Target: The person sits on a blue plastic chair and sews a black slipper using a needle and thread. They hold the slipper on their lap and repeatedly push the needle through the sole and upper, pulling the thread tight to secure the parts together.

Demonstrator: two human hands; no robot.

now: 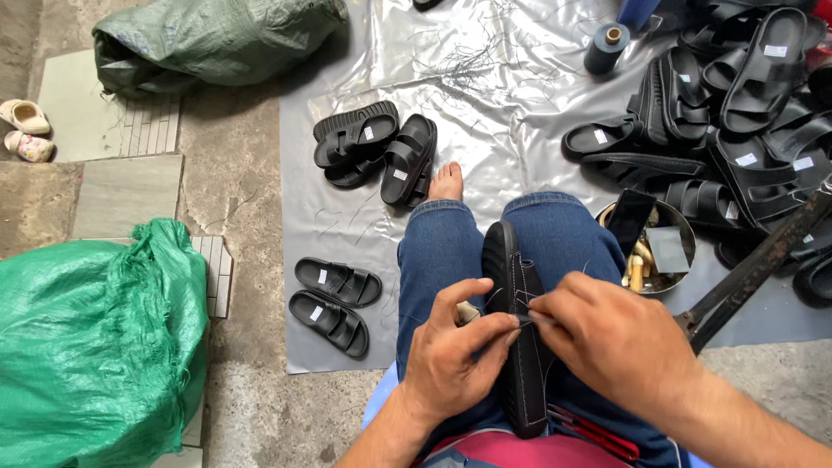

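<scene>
A black sandal (516,286) stands on its edge between my knees, resting on my blue jeans (438,251). My left hand (455,351) pinches its side at mid-length, thumb and fingers closed on the sole edge. My right hand (611,338) meets it from the right, fingertips pinched on a thin thread or needle at the sandal's strap. What exactly the right fingers hold is too small to tell. A red-handled tool (598,433) lies on my lap under the right wrist.
A silver plastic sheet (485,104) covers the floor. Two pairs of black sandals (377,152) (334,303) lie left of my leg, a large heap (745,113) at the right. A metal bowl (676,234) with small items, a dark thread spool (605,48), and green sacks (95,338) stand around.
</scene>
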